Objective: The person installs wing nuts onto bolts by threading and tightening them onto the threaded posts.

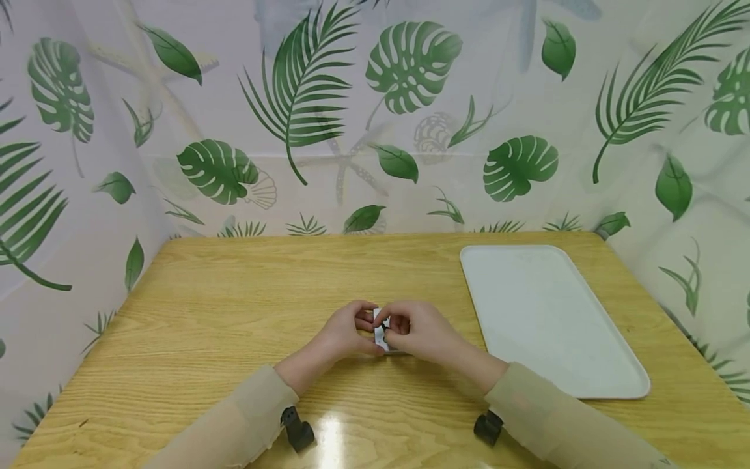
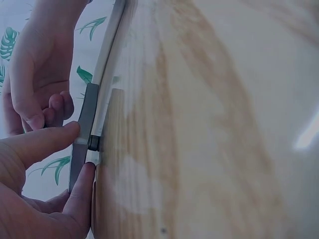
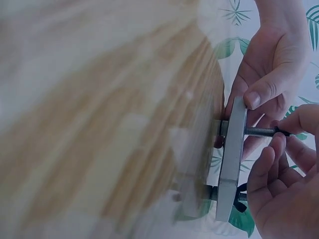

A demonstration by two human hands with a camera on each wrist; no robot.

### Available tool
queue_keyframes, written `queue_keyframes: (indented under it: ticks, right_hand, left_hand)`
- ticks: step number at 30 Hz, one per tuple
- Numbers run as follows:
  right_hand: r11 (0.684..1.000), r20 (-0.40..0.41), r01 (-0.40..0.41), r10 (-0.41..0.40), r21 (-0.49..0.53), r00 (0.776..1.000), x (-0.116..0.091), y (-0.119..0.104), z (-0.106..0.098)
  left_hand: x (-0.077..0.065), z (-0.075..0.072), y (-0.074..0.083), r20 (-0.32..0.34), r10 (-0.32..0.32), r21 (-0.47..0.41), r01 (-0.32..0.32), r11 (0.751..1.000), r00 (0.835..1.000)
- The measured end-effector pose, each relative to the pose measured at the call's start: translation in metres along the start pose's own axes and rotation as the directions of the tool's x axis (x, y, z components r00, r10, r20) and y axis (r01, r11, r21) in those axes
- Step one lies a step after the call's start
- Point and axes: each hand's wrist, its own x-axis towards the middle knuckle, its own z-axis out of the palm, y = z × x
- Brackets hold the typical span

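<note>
Going left to right around the pale plate (image 3: 233,164). On its left side, holding the edge with the left hand (image 1: 348,331), thumb and fingers closed round it. Seeing the plate itself roughly face up between the two hands, with the desk (image 1: 234,293) just underneath. Counting two threaded bolts (image 3: 256,131) through it, poking up from the top face. Spotting a black wing nut (image 3: 240,196) on one, close to the plate.

On the plate's right side, pinching a small black piece (image 3: 281,131) at the tip of the other bolt with the right hand (image 1: 420,329), thumb and finger closed together, barely any gap. Kinda buried in the fingertips, so can't swear to it, but probably a second wing nut. Reading the step as starting that nut on its thread.

For the next move, would say: keep the plate steady from its left, line the nut up straight, then spin down toward the plate in short twists, letting go and re-pinching between turns. Don't force it, easy to cross-thread up there.

Well off to the right of the plate, just a white tray (image 1: 545,306) lying on the desk.
</note>
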Motion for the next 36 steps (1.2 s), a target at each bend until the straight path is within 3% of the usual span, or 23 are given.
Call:
queue_keyframes:
  ticks: [10, 15, 19, 25, 31, 36]
  right_hand:
    - [1.0, 0.112, 0.004, -0.007, 0.025, 0.994, 0.0, 0.0, -0.01]
    - [0.998, 0.13, -0.033, 0.026, 0.053, 0.991, 0.0, 0.002, -0.012]
    - [0.997, 0.112, -0.064, 0.058, 0.046, 0.992, 0.002, 0.002, -0.01]
    - [0.994, 0.035, -0.095, 0.096, -0.048, 0.995, 0.003, -0.002, -0.005]
    - [0.983, -0.013, -0.101, 0.1, -0.154, 0.995, 0.003, -0.003, -0.002]
    - [0.983, -0.018, -0.08, 0.078, -0.168, 0.997, 0.0, -0.002, -0.003]
  left_hand:
    - [0.0, -0.001, 0.0, 0.005, 0.001, -0.013, -0.001, 1.0, 1.0]
    - [0.001, 0.0, -0.001, -0.001, -0.008, -0.022, 0.008, 1.0, 1.0]
    - [0.001, 0.0, -0.002, -0.002, -0.001, -0.028, 0.001, 1.0, 1.0]
    - [0.004, 0.0, -0.004, 0.001, 0.01, -0.027, -0.01, 1.0, 1.0]
    - [0.004, 0.001, -0.005, -0.003, 0.01, -0.03, -0.01, 0.999, 1.0]
    - [0.003, 0.001, -0.005, -0.004, 0.016, -0.024, -0.016, 1.0, 1.0]
